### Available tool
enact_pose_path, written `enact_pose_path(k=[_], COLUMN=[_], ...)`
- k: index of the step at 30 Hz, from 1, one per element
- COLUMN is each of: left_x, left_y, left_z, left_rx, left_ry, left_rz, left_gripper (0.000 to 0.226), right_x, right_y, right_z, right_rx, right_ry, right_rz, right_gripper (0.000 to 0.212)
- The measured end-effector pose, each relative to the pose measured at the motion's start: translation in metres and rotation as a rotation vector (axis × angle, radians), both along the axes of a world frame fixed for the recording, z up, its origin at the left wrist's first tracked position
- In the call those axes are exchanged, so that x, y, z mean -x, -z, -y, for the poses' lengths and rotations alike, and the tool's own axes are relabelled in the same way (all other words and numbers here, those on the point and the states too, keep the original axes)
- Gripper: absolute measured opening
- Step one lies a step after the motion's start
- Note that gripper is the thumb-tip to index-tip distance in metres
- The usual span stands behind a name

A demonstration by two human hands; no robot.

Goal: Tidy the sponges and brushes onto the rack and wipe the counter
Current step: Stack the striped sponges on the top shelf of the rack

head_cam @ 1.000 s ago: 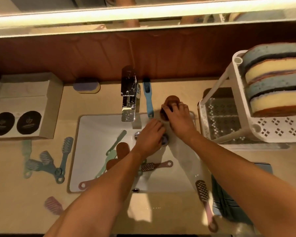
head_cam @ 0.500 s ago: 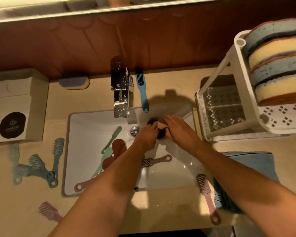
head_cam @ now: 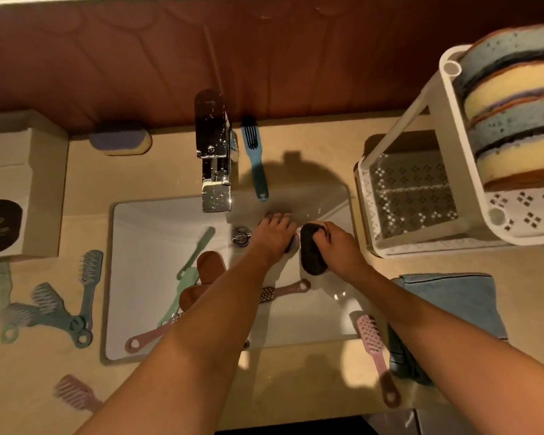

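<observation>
**Counter and basin: one sponge in hand, rack not yet reached**

Head view. Beige counter (head_cam: 296, 387) runs under a dark wooden wall, with a white rectangular sink basin (head_cam: 145, 262) sunk into it and a chrome faucet (head_cam: 214, 152) behind.

A second ago the right hand (head_cam: 336, 246) pressed the oval brown sponge with the dark scouring face (head_cam: 311, 252) on the ledge behind the basin. Half a second ago both hands met on it. Now they are apart. The right hand's fingers curl over the sponge's far end and hold it on edge over the basin, just right of the drain.

The left hand (head_cam: 272, 237) has its fingers close together, bent onto the basin's back slope. A grey-purple edge shows under the palm, but we cannot tell whether the hand grips it.

We judge this sponge ready for the white perforated plastic rack (head_cam: 365, 202), whose upper tier already holds striped blue and yellow sponges (head_cam: 515, 120).

The rack's lower tray stands just beside the basin's right rim — its wall and slanted post are the edges to clear. A folded blue cloth (head_cam: 453, 299) lies near the right forearm.
</observation>
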State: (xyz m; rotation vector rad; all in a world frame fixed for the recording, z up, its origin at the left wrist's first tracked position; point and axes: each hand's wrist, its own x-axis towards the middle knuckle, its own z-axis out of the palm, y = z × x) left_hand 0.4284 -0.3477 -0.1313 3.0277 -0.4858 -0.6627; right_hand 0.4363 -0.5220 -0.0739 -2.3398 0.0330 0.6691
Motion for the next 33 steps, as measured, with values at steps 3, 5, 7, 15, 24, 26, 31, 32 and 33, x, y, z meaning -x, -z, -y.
enact_pose_path(k=[3,5,7,15,24,26,31,32,33], left_x=[0.003,0.006,0.012,0.034,0.063,0.066,0.068,0.068,0.068], left_y=[-0.005,-0.009,-0.013,-0.049,-0.082,-0.099,-0.136,-0.143,-0.150], left_z=[-0.002,-0.004,-0.007,-0.006,-0.006,-0.003,0.001,0.002,0.004], left_rx=[0.068,0.154,0.310,0.555,0.659,0.684,0.668,0.640,0.622], left_ry=[-0.051,-0.102,-0.222,-0.570,-0.611,-0.586,-0.601,-0.616,-0.639], left_rz=[-0.037,-0.048,-0.002,-0.095,-0.142,-0.141,-0.038,-0.003,0.033], left_gripper=[0.054,0.053,0.047,0.037,0.045,0.033,0.019,0.024,0.028], right_x=[0.002,0.005,0.010,0.037,0.056,0.060,0.062,0.060,0.060], right_y=[-0.003,-0.007,-0.014,-0.036,-0.077,-0.086,-0.113,-0.116,-0.120], right_z=[-0.001,-0.003,-0.008,-0.014,-0.016,-0.015,-0.016,-0.016,-0.017], right_rx=[-0.095,-0.233,-0.406,-0.552,-0.424,-0.390,-0.367,-0.351,-0.341], right_ry=[0.146,0.246,0.342,0.413,0.302,0.292,0.190,0.180,0.193], right_rz=[-0.087,-0.140,-0.242,-0.445,-0.200,-0.139,0.014,0.041,0.039], right_gripper=[0.035,0.033,0.026,0.027,0.019,0.027,0.036,0.038,0.040])
